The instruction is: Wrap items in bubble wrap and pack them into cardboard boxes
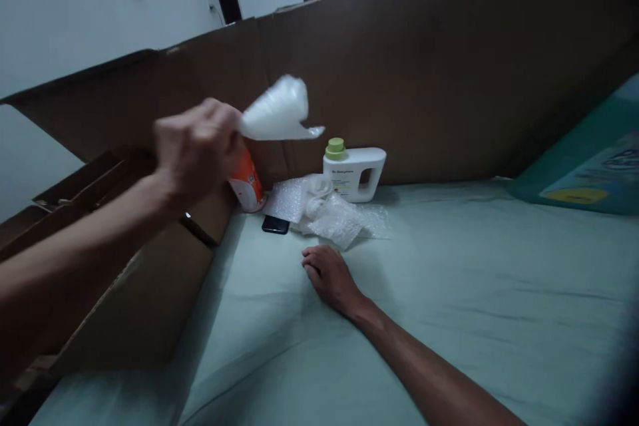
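My left hand, blurred by motion, is raised at the left with its fingers closed around one end of a white piece of bubble wrap. The wrap's rolled, flared end points to the right in the air. Lower down, my right hand rests on the pale green sheet with its fingers curled in and nothing seen in them. Just beyond it lies a crumpled heap of bubble wrap. A black phone is at the heap's left edge, partly covered by the wrap.
Behind the heap stands a white jug with a green cap. An orange and white container is partly hidden by my left hand. Cardboard walls rise at the back and left. A large green bottle leans at the right.
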{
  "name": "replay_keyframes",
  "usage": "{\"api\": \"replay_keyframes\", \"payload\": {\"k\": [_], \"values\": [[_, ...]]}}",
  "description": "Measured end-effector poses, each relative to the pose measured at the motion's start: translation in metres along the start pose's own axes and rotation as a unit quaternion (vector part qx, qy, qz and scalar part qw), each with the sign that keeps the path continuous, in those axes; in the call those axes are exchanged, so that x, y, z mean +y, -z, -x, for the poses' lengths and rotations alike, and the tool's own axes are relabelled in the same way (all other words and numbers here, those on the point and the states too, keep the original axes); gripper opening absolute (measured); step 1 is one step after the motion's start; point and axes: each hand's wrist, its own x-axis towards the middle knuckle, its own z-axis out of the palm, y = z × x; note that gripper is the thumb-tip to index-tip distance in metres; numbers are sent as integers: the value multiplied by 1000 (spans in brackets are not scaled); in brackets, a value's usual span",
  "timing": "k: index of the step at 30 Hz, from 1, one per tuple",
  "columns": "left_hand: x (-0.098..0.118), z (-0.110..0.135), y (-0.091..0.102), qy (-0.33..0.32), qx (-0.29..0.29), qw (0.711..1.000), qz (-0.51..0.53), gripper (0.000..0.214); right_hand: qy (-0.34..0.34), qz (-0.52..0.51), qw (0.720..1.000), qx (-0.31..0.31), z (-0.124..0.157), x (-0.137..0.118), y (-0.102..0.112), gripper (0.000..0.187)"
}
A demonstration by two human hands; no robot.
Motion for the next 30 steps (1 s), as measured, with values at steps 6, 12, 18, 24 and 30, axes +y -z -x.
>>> {"api": "replay_keyframes", "payload": {"k": [6, 12, 18, 24, 30], "values": [[57, 39, -102, -35, -229, 965, -120, 56, -8, 13, 1000, -15, 0, -2, 0, 16], [76, 51, -146, 111, -381, 916, -52, 92, -14, 21, 999, -26, 0, -3, -1, 13], [82, 41, -150, 184, -369, 910, -34, 80, 0, 11, 1000, -15, -2, 1, 0, 16], [135, 140, -70, 170, -152, 972, 60, 83, 14, -18, 1000, 3, -7, 9, -9, 19], [94, 245, 69, 279, 50, 946, -157, 70, 30, -20, 999, 10, -9, 9, -10, 20]]}}
